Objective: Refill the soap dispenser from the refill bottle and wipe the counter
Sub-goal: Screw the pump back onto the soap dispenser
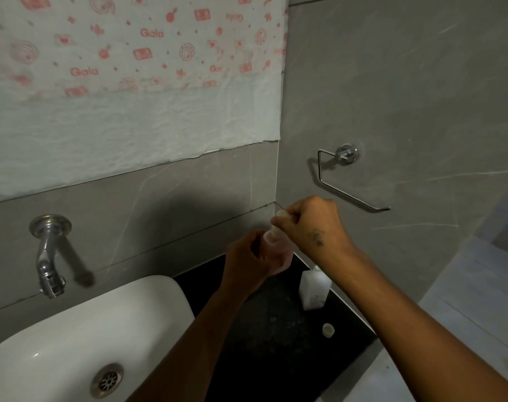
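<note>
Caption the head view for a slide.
Both hands, left and right, work the soap dispenser top beside the sink.

At frame centre, the left hand [251, 264] grips a small translucent pinkish bottle [271, 242] while the right hand [315, 227] pinches its pale top [281, 215]. Lower right, a white rectangular plastic bottle [315, 288] and a small white round cap [328, 329] sit on the black speckled counter [264, 343].
</note>
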